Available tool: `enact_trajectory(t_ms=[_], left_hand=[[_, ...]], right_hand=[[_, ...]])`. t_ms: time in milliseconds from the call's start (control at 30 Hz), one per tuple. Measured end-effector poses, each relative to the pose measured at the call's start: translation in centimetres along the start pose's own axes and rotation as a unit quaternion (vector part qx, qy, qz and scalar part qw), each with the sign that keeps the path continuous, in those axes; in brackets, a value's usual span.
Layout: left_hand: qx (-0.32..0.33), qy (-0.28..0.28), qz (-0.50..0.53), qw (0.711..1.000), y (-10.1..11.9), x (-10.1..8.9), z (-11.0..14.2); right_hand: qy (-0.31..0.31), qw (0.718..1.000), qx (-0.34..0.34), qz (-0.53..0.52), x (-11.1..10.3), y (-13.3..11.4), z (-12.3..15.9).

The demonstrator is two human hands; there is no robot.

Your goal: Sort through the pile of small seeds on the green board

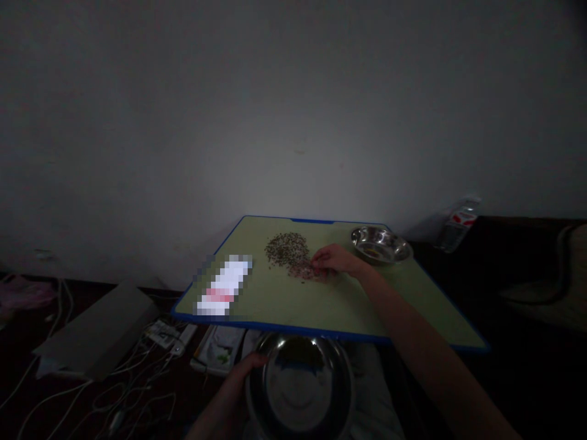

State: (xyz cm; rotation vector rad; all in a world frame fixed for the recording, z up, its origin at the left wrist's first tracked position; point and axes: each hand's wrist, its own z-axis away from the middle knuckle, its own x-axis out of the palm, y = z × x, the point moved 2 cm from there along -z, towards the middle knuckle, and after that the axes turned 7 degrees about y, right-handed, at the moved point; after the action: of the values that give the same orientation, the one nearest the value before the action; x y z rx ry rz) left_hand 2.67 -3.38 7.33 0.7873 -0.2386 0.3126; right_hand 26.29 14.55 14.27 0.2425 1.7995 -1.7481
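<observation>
A pale green board (284, 305) with a blue rim lies in front of me. A pile of small dark grains (288, 250) is spread on its far middle. My right hand (332, 261) rests at the pile's right edge, fingers curled down into the grains in a pinch. What the fingertips hold is too small to make out. My left hand (245, 370) grips the left rim of a large steel bowl (300, 388) held just below the board's near edge. A smaller steel bowl (380, 243) sits on the board's far right corner.
A blurred white and pink packet (223, 286) lies on the board's left part. A plastic bottle (458, 225) lies on the dark surface at the right. Cables, a flat grey box (98, 330) and a power strip (167, 335) clutter the floor at the left. A bare wall stands behind.
</observation>
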Motion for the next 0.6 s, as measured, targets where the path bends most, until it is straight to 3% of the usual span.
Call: enact_trajectory(t_ms=[200, 600], left_hand=[[0.007, -0.004, -0.013, 1.0, -0.7, -1.4, -1.2], [0.005, -0.011, 0.0, 1.0, -0.8, -1.5, -1.4]], right_hand=[[-0.016, 1.0, 0.001, -0.009, 0.5, 0.0, 0.0], [-0.057, 0.998, -0.013, -0.024, 1.1, -0.8, 0.5]])
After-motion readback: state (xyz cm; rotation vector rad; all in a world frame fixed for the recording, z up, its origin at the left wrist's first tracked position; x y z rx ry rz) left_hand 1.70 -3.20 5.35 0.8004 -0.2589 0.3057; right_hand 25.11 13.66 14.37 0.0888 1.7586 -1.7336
